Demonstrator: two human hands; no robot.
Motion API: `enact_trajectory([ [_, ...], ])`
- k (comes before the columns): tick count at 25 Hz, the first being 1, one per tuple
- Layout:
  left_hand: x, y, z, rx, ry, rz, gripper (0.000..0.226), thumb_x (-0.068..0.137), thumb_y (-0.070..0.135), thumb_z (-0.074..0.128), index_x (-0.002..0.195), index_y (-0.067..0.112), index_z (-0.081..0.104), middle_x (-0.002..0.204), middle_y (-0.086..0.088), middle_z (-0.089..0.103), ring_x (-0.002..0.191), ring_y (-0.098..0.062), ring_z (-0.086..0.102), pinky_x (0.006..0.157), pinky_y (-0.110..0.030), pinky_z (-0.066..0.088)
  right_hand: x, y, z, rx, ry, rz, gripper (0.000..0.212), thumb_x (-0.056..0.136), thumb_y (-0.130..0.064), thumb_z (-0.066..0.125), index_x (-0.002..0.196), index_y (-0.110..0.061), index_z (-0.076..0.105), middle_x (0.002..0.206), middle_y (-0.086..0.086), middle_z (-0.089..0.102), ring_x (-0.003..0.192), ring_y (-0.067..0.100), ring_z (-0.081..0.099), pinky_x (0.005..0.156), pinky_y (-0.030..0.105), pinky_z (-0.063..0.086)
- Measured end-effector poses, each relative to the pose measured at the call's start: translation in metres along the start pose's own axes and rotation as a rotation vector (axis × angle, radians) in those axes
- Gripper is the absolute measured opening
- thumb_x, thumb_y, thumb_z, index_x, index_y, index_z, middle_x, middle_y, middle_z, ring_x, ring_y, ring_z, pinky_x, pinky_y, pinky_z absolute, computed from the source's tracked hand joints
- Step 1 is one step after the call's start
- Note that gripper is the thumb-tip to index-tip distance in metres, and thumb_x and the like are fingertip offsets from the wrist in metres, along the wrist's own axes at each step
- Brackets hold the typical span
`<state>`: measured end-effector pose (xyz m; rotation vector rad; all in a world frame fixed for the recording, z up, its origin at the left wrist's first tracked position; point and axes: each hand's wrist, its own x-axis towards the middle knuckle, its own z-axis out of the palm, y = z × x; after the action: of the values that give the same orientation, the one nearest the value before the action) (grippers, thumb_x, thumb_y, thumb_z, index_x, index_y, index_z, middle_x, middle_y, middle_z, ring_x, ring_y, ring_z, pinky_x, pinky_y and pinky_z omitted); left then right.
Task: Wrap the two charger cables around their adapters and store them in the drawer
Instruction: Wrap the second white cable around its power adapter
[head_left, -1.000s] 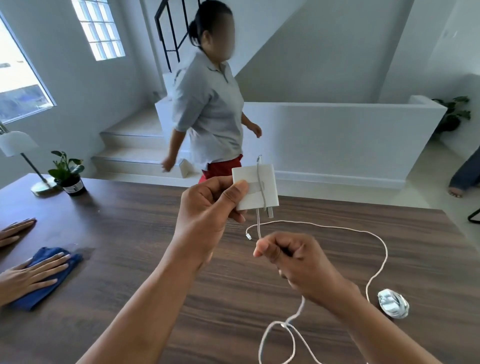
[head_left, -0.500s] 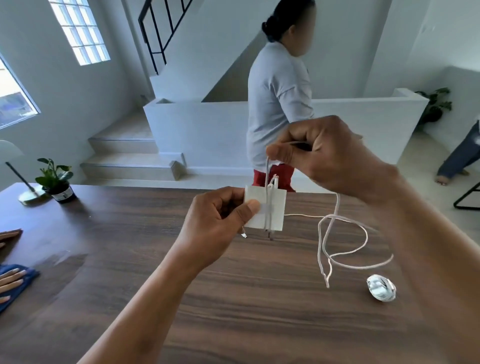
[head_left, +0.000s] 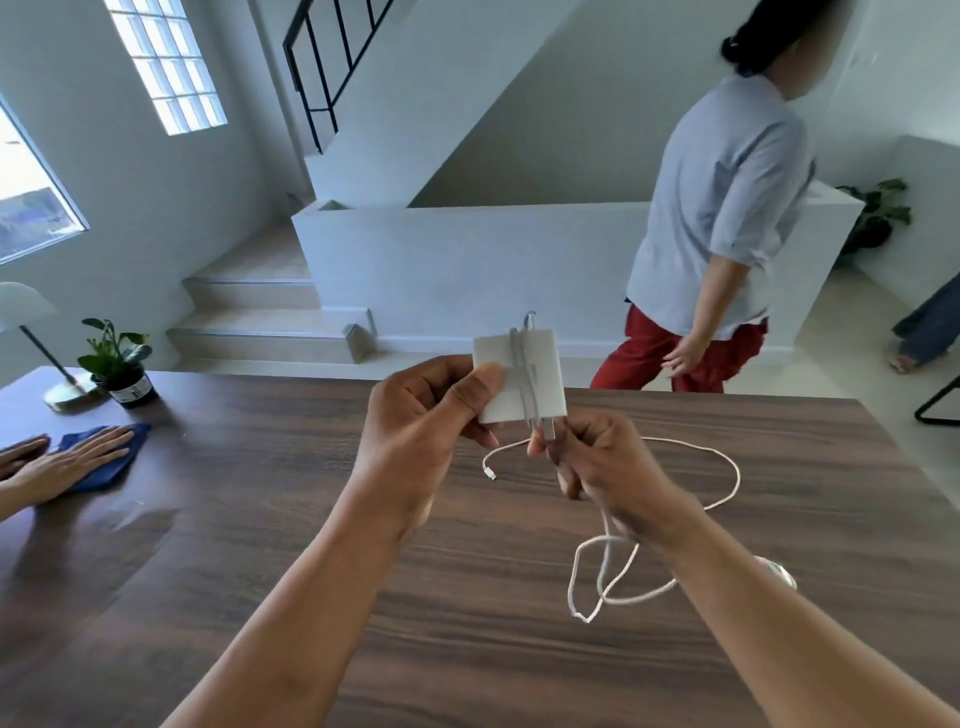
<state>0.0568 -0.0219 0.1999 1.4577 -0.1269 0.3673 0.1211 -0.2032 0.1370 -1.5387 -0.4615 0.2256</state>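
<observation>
white adapter, white cable, dark wood-grain table, blue cloth

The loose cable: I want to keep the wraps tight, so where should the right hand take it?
Grip the cable close below the adapter, coming from underneath, where the right hand pinches it now. The wraps run top to bottom over the adapter's face, so a short hold there keeps tension.
</observation>
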Motion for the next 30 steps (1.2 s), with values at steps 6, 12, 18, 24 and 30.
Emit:
enact_trajectory([
  [6, 0.02, -0.003, -0.007, 0.262, 0.138, 0.046, 0.015, 0.094, 0.028, 0.074, 0.091, 0.014, 0.08, 0.084, -0.027, 0.073, 0.058, -0.022, 0.062, 0.065, -0.039, 0.057, -0.059, -0.03, 0.006, -0.388, -0.193, -0.177, 0.042, 0.096, -0.047, 0.063, 0.077, -0.011, 0.072, 0.055, -0.004, 0.038, 0.051, 0.011, 0.031, 0.048, 0.028, 0.028],
  [12, 0.011, -0.012, 0.002, 0.453, 0.12, 0.043, 0.02, 0.087, 0.041, 0.075, 0.088, 0.021, 0.078, 0.079, -0.025, 0.072, 0.068, -0.045, 0.065, 0.067, -0.056, 0.059, -0.052, -0.127, -0.005, -0.529, -0.229, -0.297, 0.029, 0.096, -0.037, 0.069, 0.076, -0.016, 0.074, 0.051, 0.002, 0.051, 0.047, 0.008, 0.04, 0.046, 0.027, 0.035],
  [18, 0.009, -0.011, -0.002, 0.522, 0.145, 0.019, 0.021, 0.084, 0.042, 0.074, 0.084, 0.022, 0.077, 0.072, -0.015, 0.072, 0.066, -0.041, 0.066, 0.064, -0.053, 0.059, -0.045, -0.163, -0.009, -0.592, -0.323, -0.353, 0.031, 0.093, -0.038, 0.07, 0.078, -0.011, 0.075, 0.051, 0.009, 0.054, 0.042, 0.025, 0.05, 0.046, 0.029, 0.057],
  [24, -0.018, -0.012, -0.003, 0.509, -0.115, -0.08, 0.009, 0.093, 0.034, 0.075, 0.098, 0.028, 0.08, 0.083, -0.007, 0.078, 0.062, -0.015, 0.063, 0.062, -0.045, 0.06, 0.01, -0.186, -0.03, -0.749, -0.077, -0.56, 0.038, 0.09, -0.041, 0.076, 0.077, -0.005, 0.074, 0.052, 0.013, 0.048, 0.048, 0.008, 0.036, 0.047, 0.021, 0.033],
  [30, -0.029, 0.016, 0.003, 0.286, -0.166, -0.046, 0.026, 0.088, 0.043, 0.077, 0.101, 0.021, 0.082, 0.092, -0.005, 0.081, 0.067, -0.022, 0.068, 0.065, -0.035, 0.06, 0.056, -0.128, -0.052, -0.588, 0.015, -0.414, 0.035, 0.092, -0.039, 0.075, 0.077, -0.007, 0.075, 0.052, -0.001, 0.041, 0.049, 0.009, 0.034, 0.051, 0.021, 0.034],
])
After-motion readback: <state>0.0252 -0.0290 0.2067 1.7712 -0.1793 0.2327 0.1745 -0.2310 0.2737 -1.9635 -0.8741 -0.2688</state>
